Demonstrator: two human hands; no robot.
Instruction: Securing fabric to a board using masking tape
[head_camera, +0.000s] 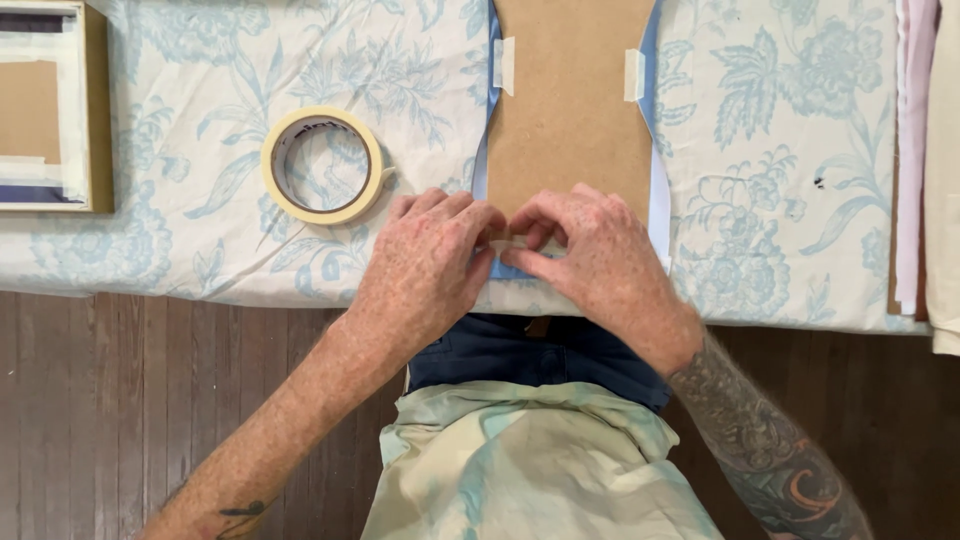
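Both hands, left (432, 255) and right (590, 255), press tape onto the brown board's (570, 110) near edge.

Open cloth runs along the table's (180, 270) near edge left of the hands, while the tape roll (322, 164) stands just behind it, a framed picture (50, 105) blocks the left edge, and stacked boards (925, 160) line the right edge.
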